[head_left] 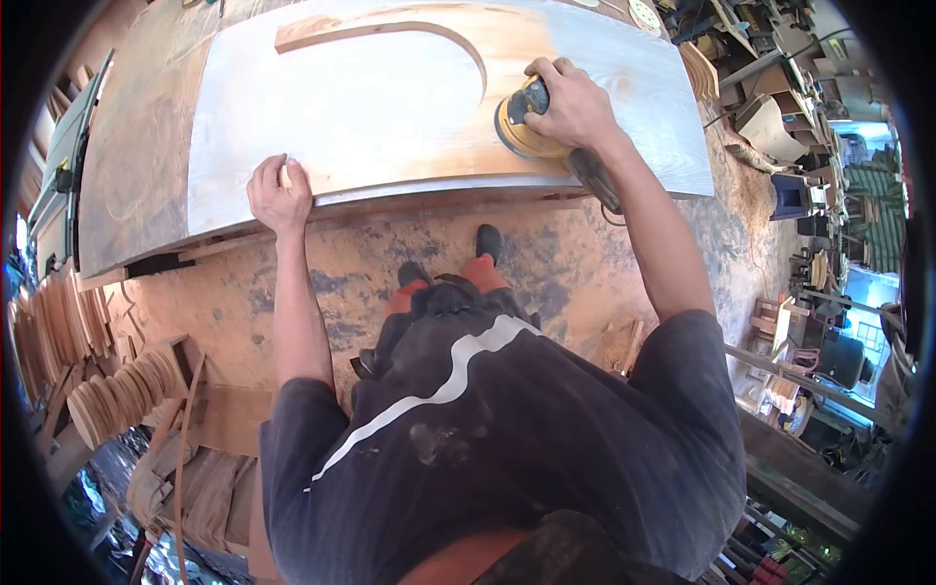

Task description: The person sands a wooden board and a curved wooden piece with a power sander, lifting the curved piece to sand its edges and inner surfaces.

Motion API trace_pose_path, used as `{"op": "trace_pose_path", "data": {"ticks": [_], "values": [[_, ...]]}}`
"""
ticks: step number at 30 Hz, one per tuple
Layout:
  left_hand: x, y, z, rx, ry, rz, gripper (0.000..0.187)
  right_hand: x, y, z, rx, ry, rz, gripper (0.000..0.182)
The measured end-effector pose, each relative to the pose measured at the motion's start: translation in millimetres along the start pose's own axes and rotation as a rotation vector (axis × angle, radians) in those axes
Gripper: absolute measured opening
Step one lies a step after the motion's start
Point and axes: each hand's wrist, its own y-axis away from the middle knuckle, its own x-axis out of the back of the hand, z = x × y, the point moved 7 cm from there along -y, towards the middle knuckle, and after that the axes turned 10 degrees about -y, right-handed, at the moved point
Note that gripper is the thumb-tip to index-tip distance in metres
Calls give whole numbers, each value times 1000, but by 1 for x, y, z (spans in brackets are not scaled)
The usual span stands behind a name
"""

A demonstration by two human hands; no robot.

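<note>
My right hand is wrapped round a yellow and black orbital sander, whose pad rests flat on a large wooden panel. The panel is pale and whitish, with bare brown wood around the sander. A curved wooden edge arcs across its far half. At the panel's near edge, left of the sander, my left hand is closed, with its fingers curled over the rim. The sander's dark rear part reaches past the near edge, beneath my right forearm.
The panel lies on a brown worktable that extends left. Stacked round wooden pieces stand at lower left, near upright boards. Shelves and clutter line the right side. Sawdust covers the floor around my feet.
</note>
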Motion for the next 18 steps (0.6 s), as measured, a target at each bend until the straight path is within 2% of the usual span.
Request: {"op": "trace_pose_path", "data": {"ticks": [13,18], "values": [[1,2,-2,-6,55,47,20,-24,-16,-91,211,18,-9,63],[2,1,-1,7,39,31,19,-23,-16,-108,197,6,-4,63]]}}
